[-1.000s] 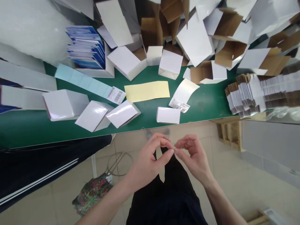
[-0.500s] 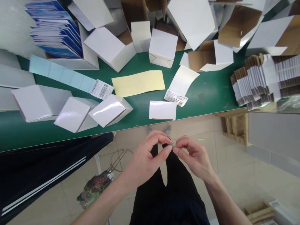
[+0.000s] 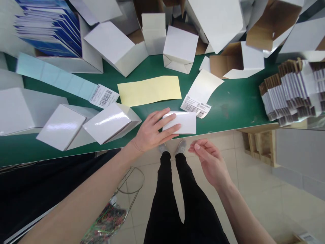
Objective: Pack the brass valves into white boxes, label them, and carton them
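My left hand (image 3: 155,131) reaches over the table's front edge, its fingers apart across the left end of a small white box (image 3: 185,122). Whether the thumb touches the box is hidden. Off the edge, in front of the box, my right hand (image 3: 209,156) is closed, thumb against the bent fingers. Anything held there is too small to make out. Behind the box lies a curled label strip (image 3: 204,86) with a printed barcode end, and to its left a yellow paper strip (image 3: 149,90).
White boxes (image 3: 108,122) line the front left of the green table (image 3: 233,105). A blue strip with a barcode label (image 3: 104,96) lies behind them. Open cartons (image 3: 225,61) crowd the back; flattened cartons (image 3: 286,93) are stacked right. A stool (image 3: 132,181) stands below.
My hands were together fingertip to fingertip. The left has moved forward onto the small white box and spread its fingers; the right stays closed near its place. The view has shifted slightly.
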The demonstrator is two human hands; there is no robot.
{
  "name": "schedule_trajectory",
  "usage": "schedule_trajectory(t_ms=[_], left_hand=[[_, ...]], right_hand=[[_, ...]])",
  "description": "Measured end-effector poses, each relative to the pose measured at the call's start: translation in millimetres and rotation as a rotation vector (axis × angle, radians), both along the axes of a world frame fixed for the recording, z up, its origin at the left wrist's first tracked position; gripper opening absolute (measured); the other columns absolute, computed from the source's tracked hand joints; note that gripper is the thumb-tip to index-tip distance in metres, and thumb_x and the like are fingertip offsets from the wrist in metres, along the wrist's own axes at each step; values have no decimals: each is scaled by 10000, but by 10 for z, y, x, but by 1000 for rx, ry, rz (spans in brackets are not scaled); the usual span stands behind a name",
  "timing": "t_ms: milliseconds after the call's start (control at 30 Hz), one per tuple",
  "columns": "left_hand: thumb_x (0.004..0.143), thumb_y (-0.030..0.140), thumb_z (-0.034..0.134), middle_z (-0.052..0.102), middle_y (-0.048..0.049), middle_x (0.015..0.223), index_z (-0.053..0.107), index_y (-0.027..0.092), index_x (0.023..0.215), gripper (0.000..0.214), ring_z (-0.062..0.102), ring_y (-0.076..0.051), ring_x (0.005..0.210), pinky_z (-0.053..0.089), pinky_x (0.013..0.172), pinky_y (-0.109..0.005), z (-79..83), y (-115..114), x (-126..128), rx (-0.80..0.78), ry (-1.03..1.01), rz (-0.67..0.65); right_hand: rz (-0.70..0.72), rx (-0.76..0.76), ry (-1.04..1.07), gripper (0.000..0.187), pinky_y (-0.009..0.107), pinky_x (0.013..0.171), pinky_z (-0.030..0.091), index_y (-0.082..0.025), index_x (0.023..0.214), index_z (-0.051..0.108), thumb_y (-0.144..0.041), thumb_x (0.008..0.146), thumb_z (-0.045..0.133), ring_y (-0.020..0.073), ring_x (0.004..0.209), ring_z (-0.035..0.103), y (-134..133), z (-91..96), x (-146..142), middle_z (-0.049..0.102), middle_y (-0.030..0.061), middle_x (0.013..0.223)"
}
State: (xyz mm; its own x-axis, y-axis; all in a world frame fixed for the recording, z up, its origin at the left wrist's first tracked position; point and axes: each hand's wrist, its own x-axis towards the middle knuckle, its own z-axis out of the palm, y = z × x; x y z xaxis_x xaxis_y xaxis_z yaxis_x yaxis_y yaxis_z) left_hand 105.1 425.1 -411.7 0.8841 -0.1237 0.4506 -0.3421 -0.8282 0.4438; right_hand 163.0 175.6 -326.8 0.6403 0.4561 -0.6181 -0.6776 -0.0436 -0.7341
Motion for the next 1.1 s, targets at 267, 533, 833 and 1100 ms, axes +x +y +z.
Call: schedule_trajectory(t_ms=[267,533,833,1100], left_hand=[[894,396,757,704,27,1346,600,459,1377,512,599,-282,1345,397,1202,-583,-176,-214,43,-96,50,130],[901,401,735,718,24,1320,669,406,1312,417,640,-289,1295,493,1152,-576,-183,-196,70,-60,100,141],[896,397,748,702,11,1355,620,397,1376,497,639,-280,1301,496,1154,-552,-170,-213,55,-52,37,143],[895,401,747,724,16,1310,642,399,1343,459,663,-274,1262,519,1127,-543,-162,-229,81,1,-18,176]], right_hand=[[24,54,-71,76,412,1087,484,-268,915,690,-326,915,739,201,1051,654,215,-218,198,703,22,1035],[-37,16,-154,110,417,1071,493,-254,862,661,-335,911,718,203,999,674,423,-369,179,719,18,966],[-68,-54,-209,127,402,993,524,-257,862,639,-350,926,695,206,986,662,464,-431,104,701,24,960],[-73,-48,-210,131,391,984,524,-255,868,650,-362,930,693,198,964,660,477,-437,97,705,22,953]])
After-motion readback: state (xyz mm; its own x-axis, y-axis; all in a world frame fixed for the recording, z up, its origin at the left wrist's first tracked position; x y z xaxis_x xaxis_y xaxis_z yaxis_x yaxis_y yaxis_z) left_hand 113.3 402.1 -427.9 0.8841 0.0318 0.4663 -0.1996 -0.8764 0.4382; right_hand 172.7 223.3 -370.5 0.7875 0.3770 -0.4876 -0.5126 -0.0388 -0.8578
